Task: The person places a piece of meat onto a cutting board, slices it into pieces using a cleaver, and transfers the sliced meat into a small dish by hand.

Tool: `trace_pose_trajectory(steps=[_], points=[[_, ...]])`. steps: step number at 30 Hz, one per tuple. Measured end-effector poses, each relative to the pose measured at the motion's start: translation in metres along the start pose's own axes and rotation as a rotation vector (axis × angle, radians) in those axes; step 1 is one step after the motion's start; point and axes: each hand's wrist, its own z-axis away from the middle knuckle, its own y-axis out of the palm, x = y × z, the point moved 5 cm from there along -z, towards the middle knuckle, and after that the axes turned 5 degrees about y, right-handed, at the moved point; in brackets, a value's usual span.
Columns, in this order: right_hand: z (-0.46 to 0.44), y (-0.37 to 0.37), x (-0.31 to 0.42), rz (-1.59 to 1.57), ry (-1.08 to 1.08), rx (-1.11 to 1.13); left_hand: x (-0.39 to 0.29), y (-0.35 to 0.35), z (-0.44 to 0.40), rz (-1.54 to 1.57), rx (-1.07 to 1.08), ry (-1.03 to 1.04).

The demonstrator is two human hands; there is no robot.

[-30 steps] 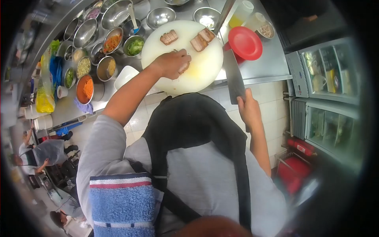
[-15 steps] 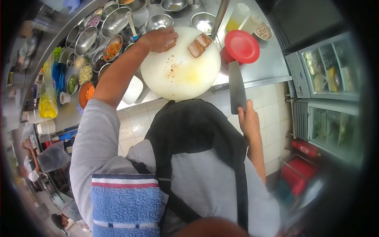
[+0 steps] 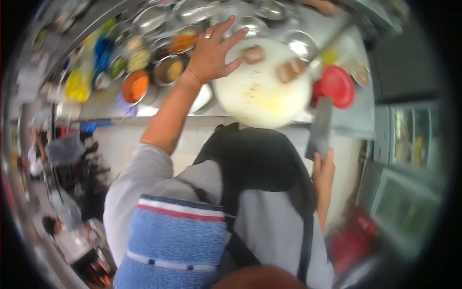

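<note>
My left hand (image 3: 215,54) is open, fingers spread, above the left edge of a round white cutting board (image 3: 284,107). It holds nothing. Just right of its fingers lies a small piece of cooked meat, likely pork belly (image 3: 253,54). A larger portion, cut into pieces (image 3: 291,71), rests farther right on the board. Crumbs (image 3: 252,86) dot the board's middle. Off the board's right side, my right hand (image 3: 324,166) is closed round the handle of a cleaver (image 3: 320,129), its wide blade pointing away from me. Motion blurs the scene.
Steel bowls crowd the counter's left and back, including one of shredded carrot (image 3: 135,86) and one of yellowish chopped food (image 3: 169,71). A red round plate or lid (image 3: 338,86) stands right of the board. Another person's hand (image 3: 322,6) shows at the back. Glass-door fridges (image 3: 409,139) stand right.
My left hand has let go of the small meat piece, opened and moved left of it. The view has shifted, so the board appears farther right. The cleaver stays in my right hand.
</note>
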Motion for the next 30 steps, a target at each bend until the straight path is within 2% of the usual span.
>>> trace_pose_trajectory(steps=[1,3,4,6,8,9,10,11,13,15,16,18,19,20,21,23,25,26,27,28,29,30], points=[[-0.001,0.000,0.005,0.013,-0.017,-0.012,0.014,-0.024,0.021,-0.089,-0.116,-0.042],[-0.010,0.007,0.005,0.005,-0.195,-0.069,0.073,-0.075,0.080,-0.261,-0.385,-0.218],[-0.012,0.010,0.015,0.001,-0.222,-0.044,0.106,-0.100,0.113,-0.473,-0.477,-0.299],[-0.016,0.005,0.031,-0.032,-0.108,0.044,0.175,-0.139,0.197,-0.746,-0.485,-0.611],[-0.020,0.003,0.046,-0.019,0.009,0.101,0.227,-0.152,0.287,-0.859,-0.481,-0.904],[-0.021,0.006,0.049,0.001,0.092,0.125,0.248,-0.145,0.331,-0.839,-0.423,-1.052],[-0.030,0.010,0.030,0.046,0.035,0.113,0.265,-0.138,0.372,-0.813,-0.362,-1.196],[-0.035,0.017,0.028,0.050,0.033,0.114,0.274,-0.137,0.399,-0.813,-0.362,-1.200],[-0.033,0.016,0.030,-0.045,-0.065,0.066,0.291,-0.103,0.448,-0.617,0.082,-1.343],[-0.031,0.017,0.033,0.052,-0.064,0.077,0.325,-0.030,0.526,-0.345,0.532,-1.193],[-0.031,0.018,0.034,0.101,-0.064,0.082,0.331,0.007,0.563,-0.174,0.560,-1.405],[-0.018,0.014,0.089,0.196,-0.106,0.085,0.395,0.014,0.618,-0.100,0.670,-1.257],[-0.019,0.021,0.079,0.065,-0.072,0.102,0.396,-0.009,0.596,-0.315,0.773,-1.003],[-0.018,0.024,0.083,0.061,0.035,0.136,0.371,-0.050,0.544,-0.577,0.512,-1.077],[-0.017,0.027,0.077,0.029,-0.027,0.083,0.327,-0.101,0.475,-0.783,0.201,-1.139],[-0.011,0.027,0.079,0.005,0.058,0.099,0.271,-0.126,0.377,-0.828,-0.376,-0.873],[-0.010,0.024,0.082,-0.017,0.090,0.102,0.207,-0.095,0.267,-0.504,-0.605,-0.508],[-0.008,0.023,0.081,-0.040,0.110,0.115,0.165,-0.063,0.213,-0.270,-0.589,-0.469],[-0.008,0.024,0.077,-0.047,0.112,0.106,0.120,-0.029,0.163,0.158,-0.491,-0.379],[-0.008,0.024,0.071,-0.058,0.064,0.081,0.077,0.013,0.127,0.337,-0.254,-0.438],[-0.007,0.023,0.068,-0.066,0.019,0.058,0.020,0.041,0.088,0.376,-0.283,-0.162],[-0.006,0.022,0.068,-0.096,0.039,0.086,-0.032,0.056,0.054,0.459,-0.053,-0.153]])
